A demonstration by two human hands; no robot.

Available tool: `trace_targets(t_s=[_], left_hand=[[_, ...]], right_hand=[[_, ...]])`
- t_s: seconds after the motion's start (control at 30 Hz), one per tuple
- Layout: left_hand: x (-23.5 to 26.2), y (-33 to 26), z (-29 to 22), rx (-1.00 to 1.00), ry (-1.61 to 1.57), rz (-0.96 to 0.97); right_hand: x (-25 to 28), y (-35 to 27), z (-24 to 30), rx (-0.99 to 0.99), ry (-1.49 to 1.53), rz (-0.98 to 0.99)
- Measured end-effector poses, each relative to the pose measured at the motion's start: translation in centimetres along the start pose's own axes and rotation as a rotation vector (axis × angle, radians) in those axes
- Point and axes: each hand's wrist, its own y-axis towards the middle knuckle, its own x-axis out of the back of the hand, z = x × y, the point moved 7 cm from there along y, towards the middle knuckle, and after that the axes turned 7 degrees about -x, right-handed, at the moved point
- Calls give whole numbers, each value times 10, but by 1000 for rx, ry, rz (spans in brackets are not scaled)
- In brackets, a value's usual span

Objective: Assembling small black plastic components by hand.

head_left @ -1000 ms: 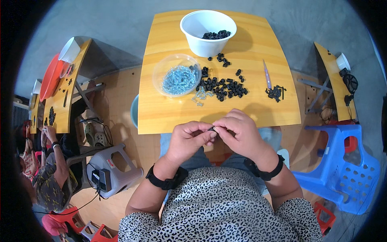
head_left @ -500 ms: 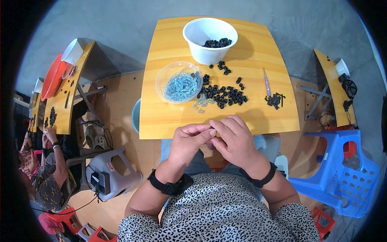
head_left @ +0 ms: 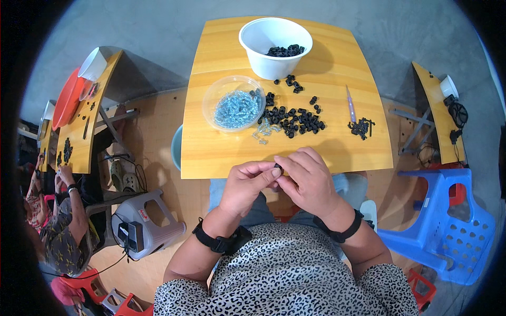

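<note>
My left hand (head_left: 247,184) and my right hand (head_left: 305,176) meet at the near edge of the wooden table (head_left: 221,158). Between their fingertips they pinch a small black plastic part (head_left: 278,166), mostly covered by the fingers. Beyond my hands lies a loose pile of similar black plastic parts (head_left: 298,124). Left of the pile is a clear round tub (head_left: 208,108) full of small shiny springs (head_left: 234,110), and a few more springs (head_left: 262,138) lie beside it. A white bowl (head_left: 269,66) with more black parts stands at the far side.
On the table's right lie a thin pointed tool with a purple handle (head_left: 350,110) and small black pieces (head_left: 361,128). Blue plastic stool (head_left: 437,210) on the right, grey stool (head_left: 147,226) on the left. Another person's hand (head_left: 66,174) works at the left table (head_left: 84,152).
More of the black part now shows between my fingertips, and my right fingers have shifted slightly. The view has tilted a little. The table's contents look unchanged.
</note>
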Motion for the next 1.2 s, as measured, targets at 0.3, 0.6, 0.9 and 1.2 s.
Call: trace_targets(t_s=[0.3,0.6,0.9,1.2], left_hand=[[5,1,5,10,35,-36],[12,2,7,13,95,-62],[18,2,7,7,48,-73],[25,1,4,11,94,-87]], right_hand=[[2,-8,-3,25,-16,-7],[10,-16,-85,-348,87,-50],[-2,6,-113,-459,43,-88],[-13,23,-99,-288,-62,-81]])
